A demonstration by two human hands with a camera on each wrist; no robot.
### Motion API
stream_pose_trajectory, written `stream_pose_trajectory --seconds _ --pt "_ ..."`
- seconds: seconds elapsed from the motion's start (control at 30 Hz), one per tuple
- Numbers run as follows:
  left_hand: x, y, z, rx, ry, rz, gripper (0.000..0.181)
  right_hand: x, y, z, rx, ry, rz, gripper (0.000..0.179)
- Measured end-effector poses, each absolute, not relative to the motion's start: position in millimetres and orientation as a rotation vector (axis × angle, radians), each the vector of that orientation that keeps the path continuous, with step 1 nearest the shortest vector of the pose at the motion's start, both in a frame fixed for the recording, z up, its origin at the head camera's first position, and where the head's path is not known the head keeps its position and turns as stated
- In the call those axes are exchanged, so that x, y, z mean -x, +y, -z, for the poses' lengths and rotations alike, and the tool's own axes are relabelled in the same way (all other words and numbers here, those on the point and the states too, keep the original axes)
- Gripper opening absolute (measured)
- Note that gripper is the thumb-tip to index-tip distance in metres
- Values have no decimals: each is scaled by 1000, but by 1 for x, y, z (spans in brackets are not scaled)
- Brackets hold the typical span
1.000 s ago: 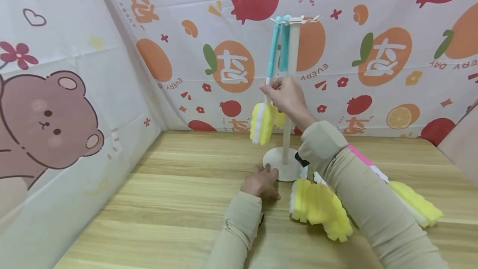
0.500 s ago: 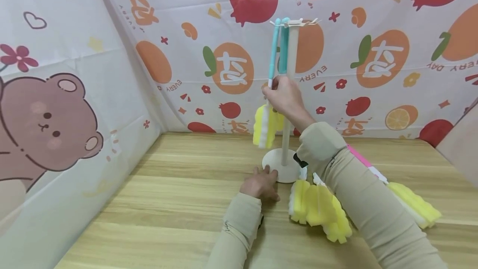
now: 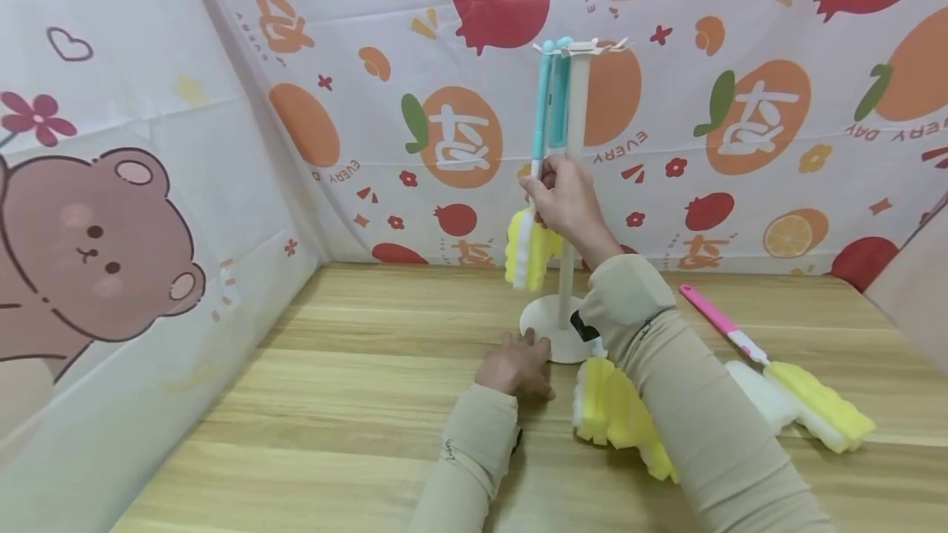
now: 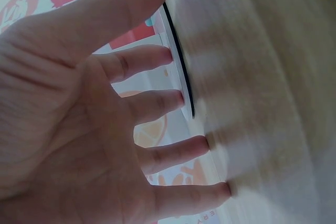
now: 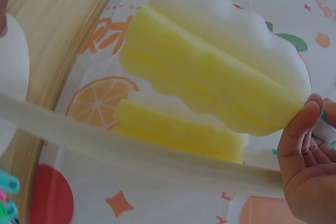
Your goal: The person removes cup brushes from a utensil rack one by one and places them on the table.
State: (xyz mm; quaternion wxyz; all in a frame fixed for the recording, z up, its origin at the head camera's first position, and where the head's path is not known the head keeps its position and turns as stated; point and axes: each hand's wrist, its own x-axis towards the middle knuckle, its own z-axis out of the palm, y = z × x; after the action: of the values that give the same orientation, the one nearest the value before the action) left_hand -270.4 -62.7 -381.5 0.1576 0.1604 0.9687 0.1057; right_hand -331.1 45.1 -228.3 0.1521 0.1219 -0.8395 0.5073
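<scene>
A sponge bottle brush (image 3: 524, 249) with a teal handle and a yellow-and-white head hangs from the top of a cream stand (image 3: 578, 109). My right hand (image 3: 569, 197) pinches its white neck, just above the sponge. Behind it a second teal-handled brush (image 3: 559, 105) hangs; in the right wrist view its sponge (image 5: 178, 129) lies along the pole (image 5: 131, 153). My left hand (image 3: 516, 366) rests with spread fingers at the stand's round base (image 3: 543, 317). In the left wrist view, fingertips (image 4: 176, 98) touch the base's edge, while others touch the tabletop.
Several yellow sponge brushes (image 3: 615, 410) lie in front of the base, partly hidden by my right sleeve. Farther right lies a pink-handled brush (image 3: 818, 405) beside a white sponge (image 3: 766, 393). Printed cloth (image 3: 459, 134) hangs behind the wooden table (image 3: 318, 401).
My right forearm has swung a little to the left, uncovering more of the pink-handled brush and the white sponge. The pinched brush has shifted slightly right. My left hand has stayed put.
</scene>
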Motion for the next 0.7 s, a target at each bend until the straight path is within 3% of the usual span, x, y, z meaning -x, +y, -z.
stream_pose_trajectory --seconds 0.7 --pt "270 -63 382 -474 2782 -284 55 334 42 235 -337 -2325 -1490 22"
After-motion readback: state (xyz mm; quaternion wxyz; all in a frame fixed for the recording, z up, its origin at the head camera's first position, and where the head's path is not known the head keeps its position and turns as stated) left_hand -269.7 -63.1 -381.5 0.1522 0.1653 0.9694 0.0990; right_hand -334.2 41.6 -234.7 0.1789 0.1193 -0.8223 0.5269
